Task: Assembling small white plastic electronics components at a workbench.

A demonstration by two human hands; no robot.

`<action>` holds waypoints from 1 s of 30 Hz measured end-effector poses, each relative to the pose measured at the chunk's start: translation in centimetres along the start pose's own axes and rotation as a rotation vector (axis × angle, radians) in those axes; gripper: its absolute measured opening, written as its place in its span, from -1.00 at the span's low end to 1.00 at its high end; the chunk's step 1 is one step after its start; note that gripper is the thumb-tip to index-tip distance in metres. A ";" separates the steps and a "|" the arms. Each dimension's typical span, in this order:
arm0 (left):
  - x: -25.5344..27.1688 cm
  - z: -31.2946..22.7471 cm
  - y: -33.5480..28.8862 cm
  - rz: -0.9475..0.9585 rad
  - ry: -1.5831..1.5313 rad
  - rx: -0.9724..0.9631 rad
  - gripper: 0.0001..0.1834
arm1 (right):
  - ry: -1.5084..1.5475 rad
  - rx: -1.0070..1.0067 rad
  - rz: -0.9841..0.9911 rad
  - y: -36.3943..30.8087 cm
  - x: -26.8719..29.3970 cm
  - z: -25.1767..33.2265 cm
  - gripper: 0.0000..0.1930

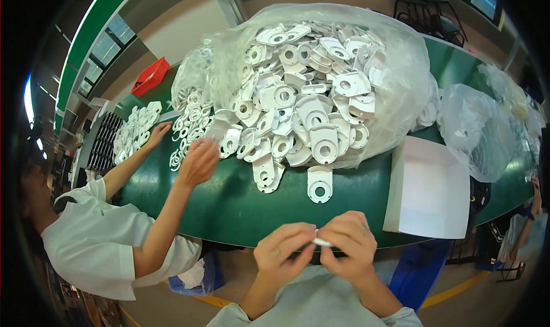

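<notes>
1. White piece: one, small, held between the fingertips of two hands over the middle of the near edge of the green tabletop; its exact shape is hard to tell behind the fingers
2. Wearer's hands: two, both gripping that piece; the left hand has its fingers bent onto one end, the right hand pinches the other
3. Large clear bag: one, spread open from the middle of the tabletop toward the far edge, around a heap of white plates with round holes, overlapping and too many to count
4. Foremost plate: one, flat at the front of that heap, nearest the near edge
5. White box: one, open, at the near edge, right of the heap
6. White rings: one heap, left of the large bag, too tangled to count
7. Co-worker: one, at the left part of the near edge, with two hands; one is raised and blurred, its grip impossible to tell, the other is beside a group of white parts, uncounted
8. Red bin: one, by the far edge, toward the left corner
</notes>
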State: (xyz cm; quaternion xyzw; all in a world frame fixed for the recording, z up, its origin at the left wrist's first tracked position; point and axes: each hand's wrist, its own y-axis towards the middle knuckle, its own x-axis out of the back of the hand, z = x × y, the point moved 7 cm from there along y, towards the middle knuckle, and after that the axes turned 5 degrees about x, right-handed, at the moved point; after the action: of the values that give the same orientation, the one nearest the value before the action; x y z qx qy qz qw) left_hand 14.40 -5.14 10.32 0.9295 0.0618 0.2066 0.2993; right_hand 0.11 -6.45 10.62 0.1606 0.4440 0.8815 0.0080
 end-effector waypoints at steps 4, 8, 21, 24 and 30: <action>0.8 -2.9 -0.6 0.019 0.017 -0.165 -0.69 | -0.009 0.128 0.042 0.6 1.2 2.4 -0.76; 1.0 -3.8 -1.4 0.028 -0.080 -0.256 -0.67 | 0.147 0.178 0.103 0.9 1.8 3.0 -0.77; 0.6 0.3 -1.7 -0.021 -0.086 0.253 -0.80 | 0.366 -0.327 0.368 -0.5 0.1 -0.7 -0.67; -0.9 4.5 -2.6 -0.083 -0.392 0.647 -0.82 | 0.402 -0.806 0.571 -3.7 -1.8 -3.8 -0.76; -3.1 6.0 -3.2 0.108 -0.393 0.797 -0.49 | 0.432 -0.796 0.380 -5.8 -2.5 -4.9 -0.72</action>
State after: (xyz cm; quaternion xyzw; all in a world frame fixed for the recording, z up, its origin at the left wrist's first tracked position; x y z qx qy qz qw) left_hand 14.09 -6.48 2.99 0.9957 0.0300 0.0015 -0.0872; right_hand 0.29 -7.13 2.72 0.0367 0.0269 0.9818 -0.1843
